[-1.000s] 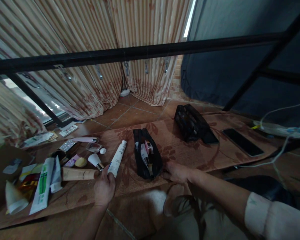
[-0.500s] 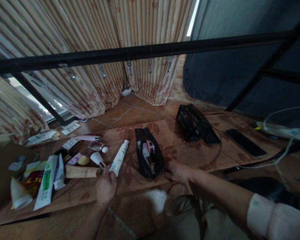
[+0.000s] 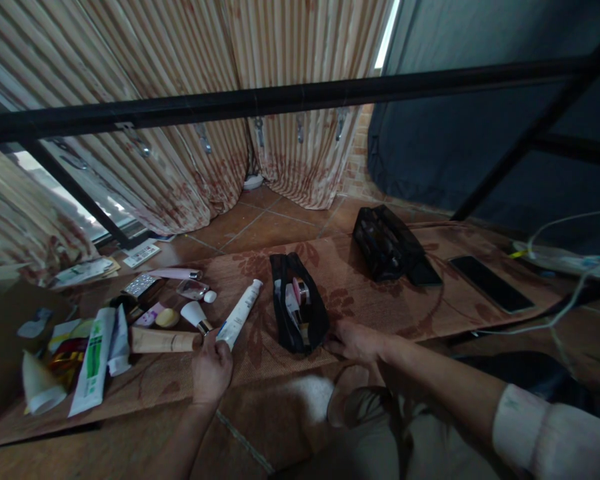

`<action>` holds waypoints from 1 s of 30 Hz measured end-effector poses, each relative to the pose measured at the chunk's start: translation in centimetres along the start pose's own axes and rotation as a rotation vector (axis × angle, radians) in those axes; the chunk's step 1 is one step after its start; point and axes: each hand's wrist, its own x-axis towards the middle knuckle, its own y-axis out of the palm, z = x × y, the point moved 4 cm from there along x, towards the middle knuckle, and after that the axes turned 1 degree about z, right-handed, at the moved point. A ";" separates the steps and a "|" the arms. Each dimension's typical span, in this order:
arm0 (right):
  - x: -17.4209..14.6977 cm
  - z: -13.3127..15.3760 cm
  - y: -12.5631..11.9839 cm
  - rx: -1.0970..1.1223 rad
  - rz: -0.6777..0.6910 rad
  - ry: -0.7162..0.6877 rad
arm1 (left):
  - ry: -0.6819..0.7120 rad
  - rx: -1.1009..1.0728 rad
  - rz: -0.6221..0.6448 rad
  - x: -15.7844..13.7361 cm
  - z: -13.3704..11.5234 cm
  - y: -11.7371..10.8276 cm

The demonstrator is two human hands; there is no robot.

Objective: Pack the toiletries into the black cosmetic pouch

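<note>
My left hand (image 3: 211,371) grips the near end of a white tube (image 3: 240,313) that lies on a patterned brown mat (image 3: 380,303). My right hand (image 3: 356,341) rests on the mat, touching the near end of an open black pouch (image 3: 297,305) holding several small cosmetic items. Left of the white tube lie a beige tube (image 3: 160,341), a white capped bottle (image 3: 195,315), a small yellow round item (image 3: 167,318) and a pink tube (image 3: 174,273).
A second black pouch (image 3: 386,243) and a dark phone (image 3: 490,283) lie on the mat to the right. Green-and-white packets (image 3: 94,357) and papers sit at the left. A black metal bar (image 3: 290,100) crosses overhead. White cables (image 3: 560,300) trail at the right. Striped curtains (image 3: 190,67) hang behind.
The white tube's far end has swung slightly right and up in my left hand. My right hand stays at the pouch.
</note>
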 end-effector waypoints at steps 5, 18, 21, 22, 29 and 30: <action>0.3 -0.3 0.2 0.010 -0.041 -0.067 | -0.009 0.012 -0.027 0.0 0.2 0.0; 0.6 -0.8 0.7 0.009 -0.045 -0.080 | -0.096 0.003 0.068 -0.2 -0.7 -0.2; 0.6 -0.9 0.7 0.015 -0.050 -0.071 | -0.096 0.007 0.086 -0.3 -0.7 -0.1; 0.6 -0.9 0.7 0.016 -0.049 -0.065 | -0.094 0.007 0.085 -0.3 -0.7 -0.1; 0.5 -0.9 0.7 0.016 -0.039 -0.055 | -0.066 0.002 0.076 -0.3 -0.9 -0.3; 0.5 -0.9 0.8 0.024 -0.035 -0.053 | -0.063 0.001 0.078 -0.3 -0.9 -0.3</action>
